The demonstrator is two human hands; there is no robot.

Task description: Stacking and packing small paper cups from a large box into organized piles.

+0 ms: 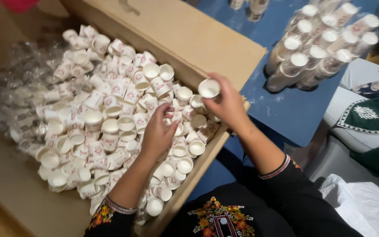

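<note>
The right hand (pixel 228 103) holds one small white paper cup (pixel 209 87) pinched between fingertips and thumb, mouth turned up toward the camera, just above the far right corner of the open cardboard box (pixel 207 41). The left hand (pixel 159 134) reaches down into the heap of loose cups (pixel 110 118) that fills the box, its fingers curled among the cups; whether they have closed on one I cannot tell, since the palm faces away. The two hands are apart, the left lower and nearer the person, the right higher and further out, with the box's right wall running beneath the right wrist. The heap lies mainly to the left of both hands, so the left hand is the nearer to it, already touching it. The held cup's long axis tilts roughly toward the viewer. Beyond the box's raised flap, to the right of the right hand, upright stacks of nested cups (pixel 319 48) stand on the blue table (pixel 286 109), well apart from the box. Crumpled clear plastic wrapping (pixel 9 94) lies at the heap's left side.
</note>
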